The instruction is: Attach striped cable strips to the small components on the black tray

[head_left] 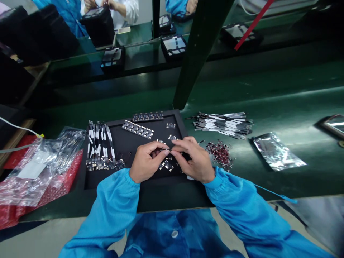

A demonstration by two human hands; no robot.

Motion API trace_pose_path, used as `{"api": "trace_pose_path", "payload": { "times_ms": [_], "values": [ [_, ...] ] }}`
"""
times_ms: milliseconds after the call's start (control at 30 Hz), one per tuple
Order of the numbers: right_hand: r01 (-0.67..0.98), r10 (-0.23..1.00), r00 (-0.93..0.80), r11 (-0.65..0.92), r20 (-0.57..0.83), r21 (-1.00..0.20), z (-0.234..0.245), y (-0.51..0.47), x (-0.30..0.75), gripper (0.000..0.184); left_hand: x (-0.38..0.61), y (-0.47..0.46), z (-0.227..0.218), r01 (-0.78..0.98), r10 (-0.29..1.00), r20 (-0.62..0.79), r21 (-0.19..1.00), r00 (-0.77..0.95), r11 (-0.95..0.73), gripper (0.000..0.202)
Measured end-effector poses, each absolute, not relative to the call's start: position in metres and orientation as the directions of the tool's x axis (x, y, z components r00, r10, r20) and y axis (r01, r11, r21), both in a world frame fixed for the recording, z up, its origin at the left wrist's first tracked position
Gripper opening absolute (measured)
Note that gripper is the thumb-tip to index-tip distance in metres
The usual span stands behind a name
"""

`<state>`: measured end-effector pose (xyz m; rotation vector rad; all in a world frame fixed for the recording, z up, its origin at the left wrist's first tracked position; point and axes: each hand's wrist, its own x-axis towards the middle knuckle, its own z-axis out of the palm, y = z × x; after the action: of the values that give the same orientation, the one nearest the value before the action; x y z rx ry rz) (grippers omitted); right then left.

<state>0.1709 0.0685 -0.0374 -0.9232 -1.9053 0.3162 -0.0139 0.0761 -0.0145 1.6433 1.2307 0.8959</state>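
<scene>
The left hand [147,162] and the right hand [192,159] were each closed to a pinch, fingertips nearly meeting on a slender dark part [162,149], its long axis crosswise between them (its ends hidden by the fingers), over a black tray [120,143]. Small circuit boards [166,165] lay just below, partly obscured.

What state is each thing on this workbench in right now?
left hand: pinching a small part
right hand: fingertips closed, beside left hand
black tray: holding circuit boards and cables
circuit board strip: boards joined in a row
flat cables: loose pile
foil bag: lying flat
</scene>
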Motion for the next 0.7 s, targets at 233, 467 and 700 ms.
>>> {"api": "trace_pose_path", "payload": {
  "times_ms": [233,467,700],
  "values": [
    [0.469,0.699,-0.266,0.695,0.664,-0.544,-0.0379,0.0684,0.1719,0.048,-0.0145,0.0741,-0.0121,0.363,0.943,0.161,0.893,0.293,-0.265,0.011],
    [0.464,0.690,-0.263,0.704,0.675,-0.538,-0.0395,0.0670,0.1723,0.051,-0.0146,0.0741,-0.0118,0.384,0.921,0.239,0.855,0.306,-0.349,0.007],
    [0.455,0.666,-0.260,0.723,0.700,-0.519,-0.0364,0.0678,0.1707,0.048,-0.0149,0.0754,-0.0122,0.357,0.883,0.337,0.821,0.327,-0.446,0.005]
  ]
}}
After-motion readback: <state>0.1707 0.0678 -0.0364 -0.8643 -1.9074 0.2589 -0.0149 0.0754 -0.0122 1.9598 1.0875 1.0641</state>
